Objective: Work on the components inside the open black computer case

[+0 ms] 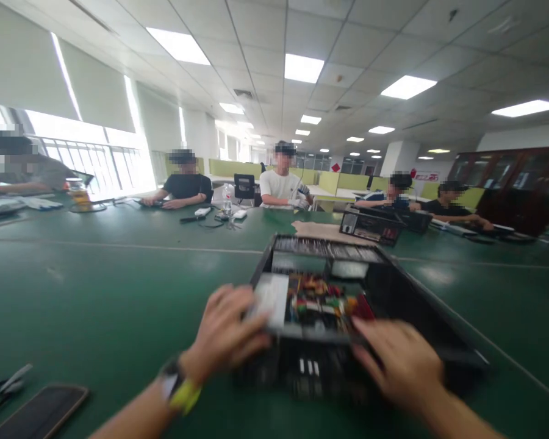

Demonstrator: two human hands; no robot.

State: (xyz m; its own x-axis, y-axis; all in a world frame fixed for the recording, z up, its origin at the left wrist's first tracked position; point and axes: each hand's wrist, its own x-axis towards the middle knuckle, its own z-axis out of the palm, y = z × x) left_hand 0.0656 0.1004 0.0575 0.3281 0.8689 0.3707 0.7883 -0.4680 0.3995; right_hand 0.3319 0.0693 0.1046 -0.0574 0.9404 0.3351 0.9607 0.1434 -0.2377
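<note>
Both hands rest on the near edge of an open computer case (348,292) lying on the green desk (96,292). The left hand (226,332) curls its grip over the rim by the grey drive; the right hand (400,363) lies flat, fingers spread. A phone (41,411) lies nearby.

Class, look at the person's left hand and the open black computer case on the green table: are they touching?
Touching. The head view shows the left hand laid on the near edge of the open computer case, fingers over its grey metal box, though motion blur softens the contact.

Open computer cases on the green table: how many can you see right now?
2. One open computer case lies right under the left hand and right hand, both on its near edge. A second case sits farther back, right of centre. Others may be hidden.
</note>
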